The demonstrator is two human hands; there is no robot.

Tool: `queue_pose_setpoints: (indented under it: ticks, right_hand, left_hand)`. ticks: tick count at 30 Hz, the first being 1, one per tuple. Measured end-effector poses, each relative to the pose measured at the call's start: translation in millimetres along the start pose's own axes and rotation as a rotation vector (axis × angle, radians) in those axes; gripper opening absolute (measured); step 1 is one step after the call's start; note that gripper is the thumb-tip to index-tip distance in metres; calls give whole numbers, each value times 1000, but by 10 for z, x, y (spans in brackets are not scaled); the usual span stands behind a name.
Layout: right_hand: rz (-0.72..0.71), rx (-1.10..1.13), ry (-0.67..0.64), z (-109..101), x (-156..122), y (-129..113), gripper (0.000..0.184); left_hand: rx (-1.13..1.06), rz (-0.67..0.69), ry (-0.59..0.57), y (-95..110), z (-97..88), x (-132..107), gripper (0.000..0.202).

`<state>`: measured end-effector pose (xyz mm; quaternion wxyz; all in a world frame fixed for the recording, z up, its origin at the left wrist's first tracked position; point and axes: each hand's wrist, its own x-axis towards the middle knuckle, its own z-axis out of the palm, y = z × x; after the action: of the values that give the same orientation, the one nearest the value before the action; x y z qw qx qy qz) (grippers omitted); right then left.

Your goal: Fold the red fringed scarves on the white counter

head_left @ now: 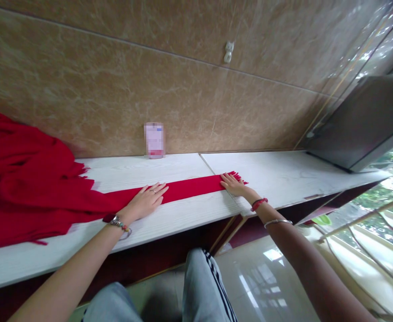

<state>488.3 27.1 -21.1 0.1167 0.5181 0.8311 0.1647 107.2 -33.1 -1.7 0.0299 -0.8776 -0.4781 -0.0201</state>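
Observation:
A red fringed scarf (192, 188) runs in a flat, narrow strip along the white counter. My left hand (146, 200) lies open on the strip, palm down, near its middle. At the fringed right end, my right hand (234, 184) also rests flat with fingers outstretched, partly covering the fringe. To the left, the strip runs into a large crumpled heap of red cloth (25, 179); where one joins the other is hard to tell.
The white counter (270, 172) runs along a brown tiled wall (99, 80). A phone-like, blurred upright item (155, 141) leans on the wall. A dark grey box-like object (357, 120) stands at the right end. Below are open shelves; metal railings (367, 210) are at right.

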Motion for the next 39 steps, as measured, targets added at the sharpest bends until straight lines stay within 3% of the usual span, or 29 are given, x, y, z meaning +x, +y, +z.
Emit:
queue_pose_setpoints:
  ticks: [4, 8, 13, 16, 18, 21, 27, 32, 34, 36, 38, 39]
  right_hand:
    - [143, 35, -57, -16, -50, 123, 43]
    - [286, 193, 104, -309, 103, -197, 44]
    - [-130, 385, 246, -663, 407, -1025, 50]
    - [-248, 362, 260, -689, 482, -1277, 48]
    - [-275, 308, 262, -624, 475, -1228, 44]
    - [-243, 234, 226, -450, 414, -911, 40]
    - [-92, 107, 119, -51, 199, -136, 39]
    - [117, 135, 41, 146, 49, 255, 43]
    - [179, 153, -10, 109, 45, 289, 43]
    - [248, 197, 26, -17, 102, 195, 42]
    - [264, 284, 143, -211, 223, -52, 45]
    - [201, 337, 198, -320, 300, -228, 46]
  left_hand:
    - [0, -2, 4, 5, 1, 1, 49]
    - [-20, 0, 45, -7, 33, -1, 48]
    - [-40, -39, 95, 10, 49, -10, 49]
    - [-33, -39, 96, 19, 41, -17, 49]
    - [-29, -35, 86, 19, 32, -21, 49]
    - [-24, -30, 74, 16, 14, -27, 49]
    - [-23, -40, 55, 25, -16, -28, 49]
    - [-36, -46, 72, 23, 9, -17, 49]
    - [-44, -44, 87, 21, 21, -15, 49]
    - [-49, -50, 102, 23, 27, -16, 49]
    - [-52, -60, 110, 32, 27, -19, 50]
    - [-50, -67, 111, 38, 26, -22, 51]
